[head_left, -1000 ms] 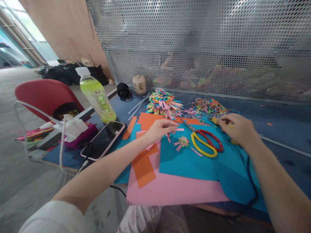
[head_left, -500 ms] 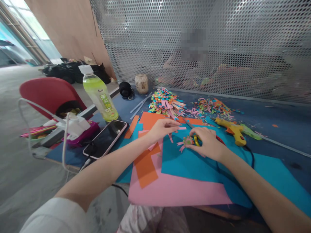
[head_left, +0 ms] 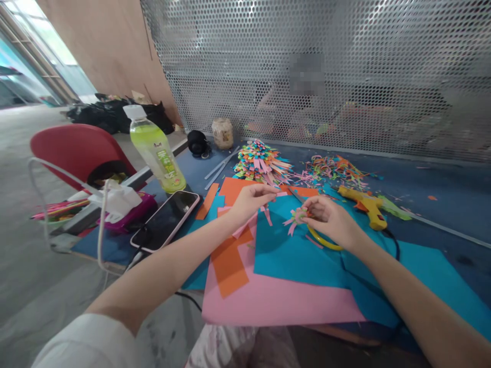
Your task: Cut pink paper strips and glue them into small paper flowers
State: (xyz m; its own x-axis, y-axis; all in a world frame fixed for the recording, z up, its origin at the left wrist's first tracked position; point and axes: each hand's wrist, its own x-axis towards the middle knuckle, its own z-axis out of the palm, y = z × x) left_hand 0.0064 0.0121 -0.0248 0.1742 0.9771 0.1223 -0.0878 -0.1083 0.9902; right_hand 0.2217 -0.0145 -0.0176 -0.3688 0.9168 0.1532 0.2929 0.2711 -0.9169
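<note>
My left hand (head_left: 255, 201) is closed in a pinch, with a small pink paper strip (head_left: 282, 194) at its fingertips. Between the thumb and fingers of my right hand (head_left: 332, 220) is a small paper flower (head_left: 296, 216) with pink and green fringes. Scissors with a yellow handle (head_left: 325, 244) lie beneath my right hand, partly hidden by it. Both hands are above a blue paper sheet (head_left: 291, 260). Other pink strips (head_left: 268, 215) rest on the sheet near my left hand. Behind stands a cone of layered multicoloured paper fringes (head_left: 261, 162).
A yellow glue gun (head_left: 366, 207) lies to the right, by a heap of paper shreds (head_left: 337, 169). On the left are a phone (head_left: 166, 220), a green drink bottle (head_left: 157, 151) and a purple tissue box (head_left: 128, 212). A perforated metal panel (head_left: 245, 66) borders the back.
My left hand has closed on the pink strip, which lay on the paper before. My right hand has shifted up slightly with the flower, uncovering more of the scissors' yellow handle.
</note>
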